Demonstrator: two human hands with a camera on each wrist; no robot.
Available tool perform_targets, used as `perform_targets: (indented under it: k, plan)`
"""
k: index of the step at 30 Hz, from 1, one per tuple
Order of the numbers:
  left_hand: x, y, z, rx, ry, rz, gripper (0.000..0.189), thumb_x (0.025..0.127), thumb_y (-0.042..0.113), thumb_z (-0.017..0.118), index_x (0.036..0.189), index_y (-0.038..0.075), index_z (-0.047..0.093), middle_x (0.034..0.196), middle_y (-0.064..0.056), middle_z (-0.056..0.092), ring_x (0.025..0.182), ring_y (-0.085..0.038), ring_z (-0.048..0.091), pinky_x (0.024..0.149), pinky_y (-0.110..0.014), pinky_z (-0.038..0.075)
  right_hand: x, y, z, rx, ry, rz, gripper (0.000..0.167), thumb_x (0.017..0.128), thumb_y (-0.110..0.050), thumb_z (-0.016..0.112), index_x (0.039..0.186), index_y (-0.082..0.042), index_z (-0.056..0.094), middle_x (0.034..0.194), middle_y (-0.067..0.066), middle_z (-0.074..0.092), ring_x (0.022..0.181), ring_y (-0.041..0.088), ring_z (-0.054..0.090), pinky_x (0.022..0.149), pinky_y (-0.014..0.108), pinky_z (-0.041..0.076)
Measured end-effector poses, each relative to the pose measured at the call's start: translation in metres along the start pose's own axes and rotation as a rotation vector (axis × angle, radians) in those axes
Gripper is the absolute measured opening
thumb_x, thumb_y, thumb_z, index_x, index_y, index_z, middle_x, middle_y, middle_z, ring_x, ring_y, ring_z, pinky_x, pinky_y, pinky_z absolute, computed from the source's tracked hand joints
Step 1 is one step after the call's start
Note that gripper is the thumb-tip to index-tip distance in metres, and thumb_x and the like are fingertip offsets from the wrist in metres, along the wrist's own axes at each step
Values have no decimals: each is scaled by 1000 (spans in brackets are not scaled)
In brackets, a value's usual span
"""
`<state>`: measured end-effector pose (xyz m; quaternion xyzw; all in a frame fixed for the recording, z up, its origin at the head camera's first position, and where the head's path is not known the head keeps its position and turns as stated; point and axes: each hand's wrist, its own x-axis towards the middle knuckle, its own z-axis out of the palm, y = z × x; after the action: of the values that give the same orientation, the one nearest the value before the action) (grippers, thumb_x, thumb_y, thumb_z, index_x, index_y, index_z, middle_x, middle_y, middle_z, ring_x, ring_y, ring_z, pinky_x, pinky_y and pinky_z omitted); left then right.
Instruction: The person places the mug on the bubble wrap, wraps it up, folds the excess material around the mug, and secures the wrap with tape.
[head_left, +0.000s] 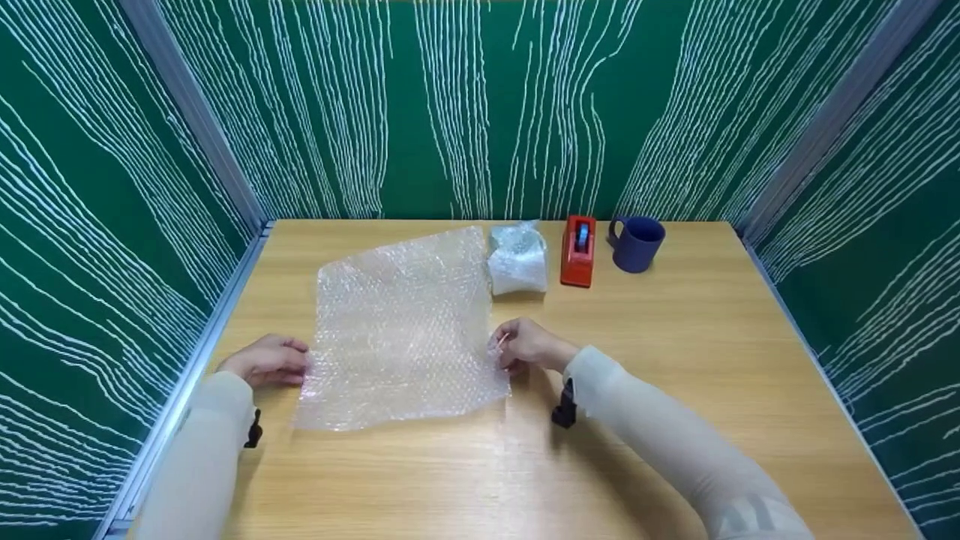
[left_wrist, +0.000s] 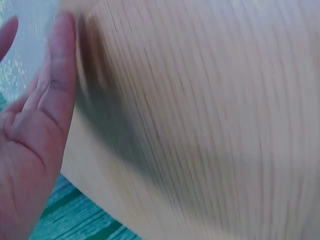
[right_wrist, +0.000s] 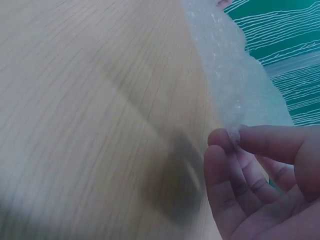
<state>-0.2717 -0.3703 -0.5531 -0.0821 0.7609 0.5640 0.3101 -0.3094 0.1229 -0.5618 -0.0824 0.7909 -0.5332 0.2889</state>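
A sheet of clear bubble wrap lies spread on the wooden table in the head view. My right hand pinches its right edge between thumb and fingers, and the right wrist view shows the pinched bubble wrap close up. At the sheet's left edge is my left hand, fingertips right at the film. In the left wrist view the left hand's fingers are straight and the thumb stands apart from them. Just beyond the sheet's upper right side sits a bubble-wrapped bundle, its contents hidden by the wrap.
Toward the back of the table stand a red tape dispenser with blue tape and, right of it, a dark blue mug with its handle to the left. Green walls with white lines rise behind and on both sides.
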Motion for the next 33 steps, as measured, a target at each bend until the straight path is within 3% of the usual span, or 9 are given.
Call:
perform_targets:
  k: [2,6,12,15,20,22,26,29,33]
  plan:
    - [4,4,5,-1,20,5,64,107,8,61,156,-17,28,109,-5,68,95,-13,70,86,-29,66,-4,2,-6,-40,-15,14,26,81,18,68,98,0,69,78,1,63,63,14,65,59,27,60]
    - [9,11,14,-1,30,0,58,108,11,62,154,-12,35,106,-3,67,91,-12,68,80,-28,66,-10,6,-17,-111,-70,22,29,78,20,70,97,-1,70,79,1,66,64,14,65,59,26,58]
    - [12,15,20,1,25,23,36,100,0,68,130,-5,48,96,-3,64,83,-13,68,74,-26,65,-19,7,-24,-159,-181,10,27,76,19,73,97,3,71,75,-1,68,63,12,63,60,25,58]
    - [13,16,21,10,2,20,32,96,-6,69,122,-2,49,93,-3,64,81,-13,69,73,-26,65,-20,5,-25,-187,-201,24,28,79,14,77,105,6,72,78,0,69,65,13,65,62,26,59]
    - [12,18,20,63,-43,-11,39,96,-6,65,132,-3,52,96,-4,64,79,-13,69,73,-26,65,-13,-1,-24,-173,-103,74,28,94,-9,76,119,0,69,88,3,69,71,15,64,66,27,57]
    - [11,18,20,73,-62,-25,47,95,-7,64,141,-4,50,98,-6,65,78,-14,69,73,-26,65,-9,-2,-22,-145,-44,91,24,99,-17,74,118,-4,68,87,2,67,70,14,62,64,26,55]
    - [12,16,22,87,-87,-58,62,92,-9,67,149,-6,43,96,-8,65,75,-14,70,71,-25,65,-2,3,-19,-113,23,77,12,101,-17,73,105,-6,69,73,0,63,60,11,59,54,24,53]
    - [13,14,25,95,-90,-62,55,91,-10,68,141,-6,47,93,-8,66,73,-14,70,71,-25,66,-2,8,-22,-126,15,71,9,101,-12,74,95,-7,70,67,0,62,56,10,59,51,24,54]
    - [16,14,33,130,-89,-44,22,94,-6,70,112,-2,58,87,-6,67,72,-14,69,70,-25,65,-13,13,-33,-153,-51,121,11,98,-8,78,89,-9,71,71,2,68,58,11,63,53,23,56]
